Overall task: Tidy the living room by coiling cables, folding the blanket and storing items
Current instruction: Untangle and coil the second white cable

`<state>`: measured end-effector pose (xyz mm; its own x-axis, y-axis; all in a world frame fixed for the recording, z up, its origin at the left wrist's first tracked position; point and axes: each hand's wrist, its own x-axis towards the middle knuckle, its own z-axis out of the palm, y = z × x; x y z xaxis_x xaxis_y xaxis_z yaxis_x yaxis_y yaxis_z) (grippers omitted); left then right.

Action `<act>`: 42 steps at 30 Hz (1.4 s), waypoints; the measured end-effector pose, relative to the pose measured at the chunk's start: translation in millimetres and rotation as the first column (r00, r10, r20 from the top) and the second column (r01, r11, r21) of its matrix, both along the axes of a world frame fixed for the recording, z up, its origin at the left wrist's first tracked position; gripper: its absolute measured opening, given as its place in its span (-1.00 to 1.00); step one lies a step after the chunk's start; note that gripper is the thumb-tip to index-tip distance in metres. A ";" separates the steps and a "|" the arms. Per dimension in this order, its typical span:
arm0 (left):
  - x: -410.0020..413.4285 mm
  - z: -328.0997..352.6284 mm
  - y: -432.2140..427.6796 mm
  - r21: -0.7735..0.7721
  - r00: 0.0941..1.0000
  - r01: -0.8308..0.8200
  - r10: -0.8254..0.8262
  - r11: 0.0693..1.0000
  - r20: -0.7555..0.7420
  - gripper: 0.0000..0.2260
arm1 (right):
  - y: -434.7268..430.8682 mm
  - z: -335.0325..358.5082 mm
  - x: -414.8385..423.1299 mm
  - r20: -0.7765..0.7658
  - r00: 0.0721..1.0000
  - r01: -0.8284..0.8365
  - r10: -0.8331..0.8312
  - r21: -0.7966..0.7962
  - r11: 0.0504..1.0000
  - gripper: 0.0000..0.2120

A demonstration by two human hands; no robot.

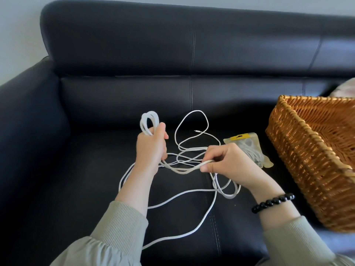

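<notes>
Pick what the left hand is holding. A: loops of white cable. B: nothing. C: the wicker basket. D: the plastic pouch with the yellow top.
A: the left hand grips the white cable, whose gathered loops stick up above its fist, while the pouch and the basket sit on the sofa to its right.

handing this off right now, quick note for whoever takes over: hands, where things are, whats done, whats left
Left hand grips a few finished loops of the white cable. Right hand pinches the next strand in its fingers.
Most of the cable lies loose on the sofa seat; a pouch holding another cable lies beside the wicker basket.
Done: first loops. Left: finish coiling, store cable and pouch in the basket, fold the blanket.
</notes>
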<state>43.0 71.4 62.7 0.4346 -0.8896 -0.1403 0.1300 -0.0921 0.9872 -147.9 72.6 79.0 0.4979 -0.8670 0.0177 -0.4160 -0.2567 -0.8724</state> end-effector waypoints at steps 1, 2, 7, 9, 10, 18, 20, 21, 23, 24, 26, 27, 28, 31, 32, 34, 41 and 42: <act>-1.5 -1.4 0.9 0.026 0.993 0.086 -0.088 0.996 0.075 -0.71 | 0.2 0.7 -0.9 0.009 1.000 -0.014 0.014 0.005 1.000 -0.77; -3.5 -2.5 2.3 0.058 0.971 0.184 -0.190 0.981 0.141 -0.69 | 0.1 1.3 -1.8 0.028 1.000 -0.006 0.006 0.003 1.000 -0.77; -9.2 -2.9 10.1 0.185 0.797 0.569 -0.593 0.802 0.119 -0.53 | 0.2 5.2 -1.6 0.122 0.975 0.193 -0.186 -0.048 0.980 -0.88; -8.0 -1.7 12.3 0.205 0.673 0.712 -0.736 0.672 0.074 -0.47 | 1.2 6.4 0.2 0.149 0.960 0.247 -0.238 -0.047 0.968 -0.88; -7.4 -1.0 13.6 0.200 0.609 0.769 -0.791 0.607 0.056 -0.46 | 1.6 6.8 1.1 0.156 0.952 0.273 -0.262 -0.054 0.961 -0.86; -7.5 2.4 15.5 0.296 0.423 0.852 -0.901 0.432 0.098 -0.47 | 2.7 4.3 8.1 0.198 0.887 0.446 -0.417 -0.134 0.885 -0.75; -10.6 1.2 16.2 0.438 0.369 0.805 -0.916 0.400 0.159 -0.62 | 5.4 5.6 11.4 0.167 0.901 0.427 -0.400 -0.171 0.888 -0.75; -12.6 0.0 16.3 0.501 0.338 0.773 -0.922 0.388 0.191 -0.67 | 6.1 6.0 12.5 0.156 0.906 0.417 -0.393 -0.184 0.890 -0.76; -16.4 -3.8 16.8 0.559 0.298 0.746 -0.932 0.362 0.206 -0.73 | 6.1 4.8 12.8 0.148 0.915 0.400 -0.375 -0.214 0.891 -0.80; -17.3 -4.9 17.2 0.562 0.292 0.747 -0.935 0.355 0.202 -0.76 | 5.8 3.7 12.5 0.146 0.918 0.394 -0.369 -0.234 0.889 -0.81; -17.4 -4.6 17.8 0.552 0.295 0.754 -0.934 0.356 0.199 -0.80 | 4.6 1.2 11.4 0.138 0.922 0.387 -0.363 -0.268 0.882 -0.80; -17.0 -3.8 18.4 0.543 0.302 0.758 -0.932 0.361 0.199 -0.82 | 3.8 -0.6 10.8 0.134 0.923 0.384 -0.360 -0.273 0.882 -0.79; -16.2 -3.4 18.8 0.533 0.308 0.763 -0.931 0.366 0.198 -0.82 | 3.0 -2.2 10.3 0.131 0.924 0.382 -0.359 -0.274 0.883 -0.79; -13.6 -3.8 18.2 0.472 0.330 0.794 -0.924 0.383 0.196 -0.76 | 0.5 -5.5 9.4 0.117 0.928 0.373 -0.354 -0.292 0.881 -0.80; -13.1 -3.9 18.1 0.445 0.337 0.807 -0.921 0.389 0.195 -0.74 | -0.1 -6.3 8.8 0.115 0.929 0.371 -0.352 -0.304 0.878 -0.78; -12.6 -3.7 17.5 0.401 0.335 0.825 -0.917 0.397 0.218 -0.73 | -1.5 -6.9 8.0 0.122 0.929 0.369 -0.349 -0.322 0.872 -0.75; -7.5 1.4 19.3 0.258 0.373 0.879 -0.916 0.401 0.149 -0.74 | -5.4 -6.6 4.0 0.079 0.901 0.431 -0.426 -0.270 0.861 -0.58; -7.3 1.6 19.1 0.217 0.396 0.884 -0.910 0.413 0.121 -0.73 | -6.1 -6.3 3.0 0.076 0.901 0.431 -0.426 -0.261 0.864 -0.51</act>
<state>35.7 90.5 64.3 -0.5802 -0.7662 -0.2763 -0.2740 -0.1358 0.9521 -144.9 66.5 72.7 0.0761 -0.9565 0.2816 -0.5251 -0.2786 -0.8041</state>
